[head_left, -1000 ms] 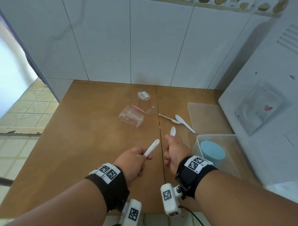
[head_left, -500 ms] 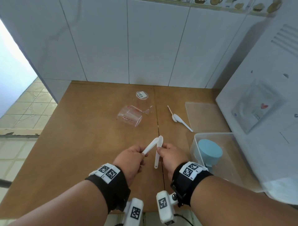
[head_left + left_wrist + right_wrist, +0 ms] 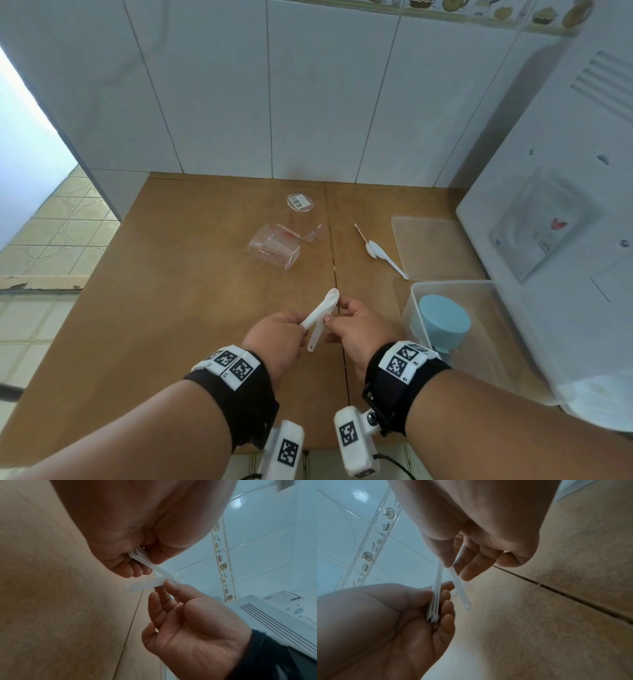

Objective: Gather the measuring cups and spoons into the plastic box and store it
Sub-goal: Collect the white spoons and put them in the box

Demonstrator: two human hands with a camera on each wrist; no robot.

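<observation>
Over the near middle of the wooden bench, a bundle of white measuring spoons is gripped by the left hand; in the right wrist view several stacked handles are seen clenched between its curled fingers and palm, with the bowl end pointing toward 1 o'clock. A single white spoon is pinched near its bowl end by the thumb and fingertips of the right hand, its handle hanging toward 7 o'clock, so that the two long axes cross just below the bowls. The single spoon lies immediately at 3 o'clock of the bundle, touching or nearly touching it; which cannot be told. The coming move is judged to turn on this angle: the single handle must be swung parallel to the bundle before it can be slid under the left thumb.

The plastic box stands open at 3 o'clock of the hands, nearer the right hand, with a blue cup inside it. Its lid lies flat beyond it at 1 o'clock. Two more white spoons remain on the bench just left of the lid. At 12 o'clock, a clear measuring cup lies tipped on its side, and a second clear cup stands inverted behind it.
</observation>
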